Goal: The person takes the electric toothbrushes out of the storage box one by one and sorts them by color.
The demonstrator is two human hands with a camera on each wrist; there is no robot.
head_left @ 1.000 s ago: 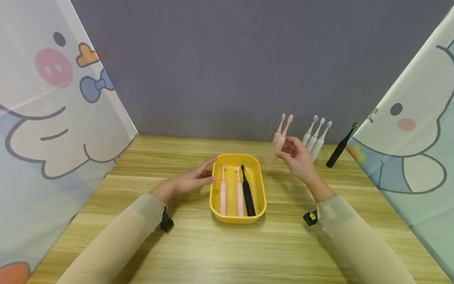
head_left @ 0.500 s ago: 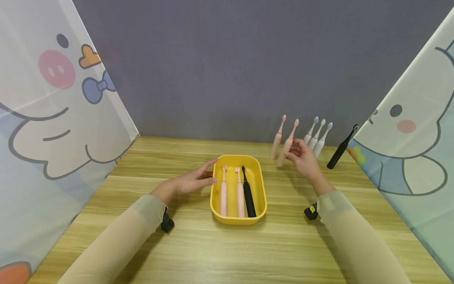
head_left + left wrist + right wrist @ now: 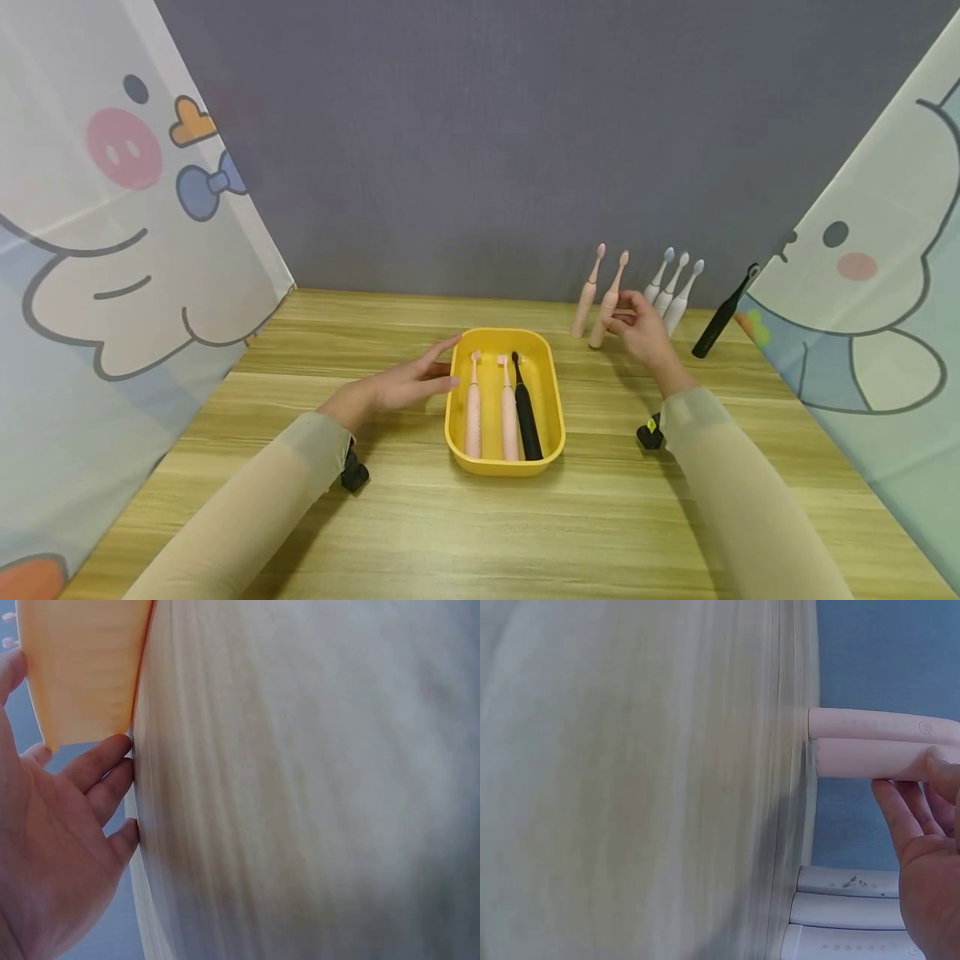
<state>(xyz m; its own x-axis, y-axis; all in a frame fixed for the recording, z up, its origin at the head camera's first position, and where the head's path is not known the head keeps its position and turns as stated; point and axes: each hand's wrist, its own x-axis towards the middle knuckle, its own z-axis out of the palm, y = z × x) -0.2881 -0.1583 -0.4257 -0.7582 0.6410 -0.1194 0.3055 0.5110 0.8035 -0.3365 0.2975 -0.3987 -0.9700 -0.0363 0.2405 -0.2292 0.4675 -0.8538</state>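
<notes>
My right hand (image 3: 647,335) pinches the handle of a pink electric toothbrush (image 3: 604,317) between thumb and fingertips. The brush stands nearly upright, its base right at the tabletop in the right wrist view. Just left of it another pink electric toothbrush (image 3: 585,310) stands by itself. My left hand (image 3: 397,383) rests against the left side of a yellow tray (image 3: 504,467), thumb and fingers spread at its wall. Inside the tray lie two pink toothbrushes, one on the left (image 3: 473,417) and one in the middle (image 3: 509,425), beside a black toothbrush (image 3: 528,425).
Behind my right hand, three white electric toothbrushes (image 3: 677,310) stand in a close row. Farther right a black electric toothbrush (image 3: 718,322) stands near the printed side panel (image 3: 862,333). A grey wall (image 3: 450,167) closes off the back of the wooden table (image 3: 375,517).
The right hand has shifted the held pink toothbrush rightward and down, so it no longer overlaps the other standing pink one. My left hand stays at the tray.
</notes>
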